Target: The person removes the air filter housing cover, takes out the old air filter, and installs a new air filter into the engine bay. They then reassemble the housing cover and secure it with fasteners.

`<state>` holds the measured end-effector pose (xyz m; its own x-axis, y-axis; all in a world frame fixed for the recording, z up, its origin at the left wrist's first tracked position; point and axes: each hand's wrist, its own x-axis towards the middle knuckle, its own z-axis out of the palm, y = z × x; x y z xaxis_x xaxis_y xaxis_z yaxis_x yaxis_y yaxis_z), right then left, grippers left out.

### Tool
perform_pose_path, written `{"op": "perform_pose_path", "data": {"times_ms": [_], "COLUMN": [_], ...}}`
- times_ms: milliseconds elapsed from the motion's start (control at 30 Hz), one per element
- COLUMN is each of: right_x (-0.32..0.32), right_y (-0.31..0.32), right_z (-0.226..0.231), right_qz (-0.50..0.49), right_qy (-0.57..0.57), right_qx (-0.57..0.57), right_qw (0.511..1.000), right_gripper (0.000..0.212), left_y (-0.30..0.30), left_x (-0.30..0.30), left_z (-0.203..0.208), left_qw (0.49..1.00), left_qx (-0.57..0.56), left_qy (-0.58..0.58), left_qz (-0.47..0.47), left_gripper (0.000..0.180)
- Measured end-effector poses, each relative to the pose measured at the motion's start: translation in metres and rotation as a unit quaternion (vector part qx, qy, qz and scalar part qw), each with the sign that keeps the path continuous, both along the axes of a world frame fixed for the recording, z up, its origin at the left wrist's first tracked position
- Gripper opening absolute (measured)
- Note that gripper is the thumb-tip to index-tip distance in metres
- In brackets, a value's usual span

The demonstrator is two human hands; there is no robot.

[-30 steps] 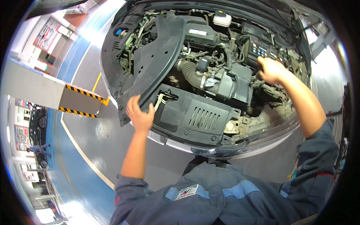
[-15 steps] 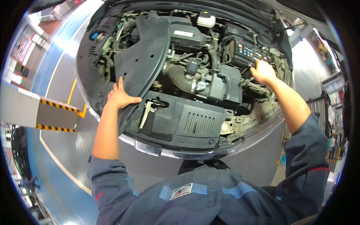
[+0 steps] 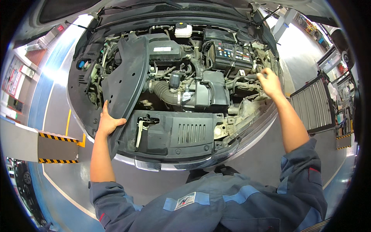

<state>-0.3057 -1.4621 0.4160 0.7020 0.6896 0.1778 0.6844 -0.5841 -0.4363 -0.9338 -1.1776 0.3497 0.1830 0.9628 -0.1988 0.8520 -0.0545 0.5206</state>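
My left hand [image 3: 109,123] grips the near end of a long black plastic cover panel [image 3: 124,75]. Its thumb lies across the panel and its fingers are along the outer edge. The panel sits at a slant over the left side of a car's engine bay. On the right, my right hand [image 3: 270,82] is curled closed just beyond the near right corner of a black car battery [image 3: 232,56]. A dark rod-like piece [image 3: 250,77] reaches to its fingertips; whether that is a hose or a tool handle I cannot tell.
The engine has a ribbed intake hose [image 3: 164,91], an air filter box [image 3: 210,89] and a white fluid reservoir [image 3: 183,30]. A slotted black front cover [image 3: 174,133] lies behind the bumper. A grey tool cabinet [image 3: 313,101] stands right, a striped post [image 3: 58,147] left.
The view has shifted, showing more of the raised hood and tool cabinet. My right hand has drawn back toward me from the battery's edge. My left hand stays on the panel.
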Motion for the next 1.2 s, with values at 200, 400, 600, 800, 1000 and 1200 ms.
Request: {"op": "perform_pose_path", "data": {"times_ms": [200, 400, 600, 800, 1000, 1200], "right_x": [0.059, 0.094, 0.17, 0.24, 0.268, 0.248], "right_y": [-0.123, -0.246, -0.346, -0.445, -0.528, -0.59], "right_z": [0.005, -0.023, -0.099, -0.155, -0.216, -0.266], "right_qz": [-0.057, -0.115, -0.122, -0.185, -0.284, -0.421], "right_qy": [0.194, 0.319, 0.483, 0.506, 0.495, 0.489], "right_qx": [0.259, 0.372, 0.51, 0.53, 0.488, 0.431], "right_qw": [0.944, 0.864, 0.701, 0.655, 0.66, 0.631], "right_gripper": [0.029, 0.029, 0.029, 0.025, 0.026, 0.033], "left_y": [-0.05, -0.15, -0.257, -0.326, -0.34, -0.326], "left_x": [0.026, 0.094, 0.224, 0.35, 0.413, 0.438], "left_z": [0.052, 0.094, 0.078, 0.053, 0.036, 0.024], "left_qw": [0.995, 0.974, 0.953, 0.955, 0.952, 0.952], "left_qx": [0.081, 0.16, 0.182, 0.125, 0.091, 0.087], "left_qy": [-0.043, -0.017, 0.015, 0.01, 0.04, 0.064], "left_qz": [-0.05, -0.161, -0.241, -0.268, -0.289, -0.286], "left_gripper": [0.129, 0.14, 0.141, 0.139, 0.141, 0.142]}}
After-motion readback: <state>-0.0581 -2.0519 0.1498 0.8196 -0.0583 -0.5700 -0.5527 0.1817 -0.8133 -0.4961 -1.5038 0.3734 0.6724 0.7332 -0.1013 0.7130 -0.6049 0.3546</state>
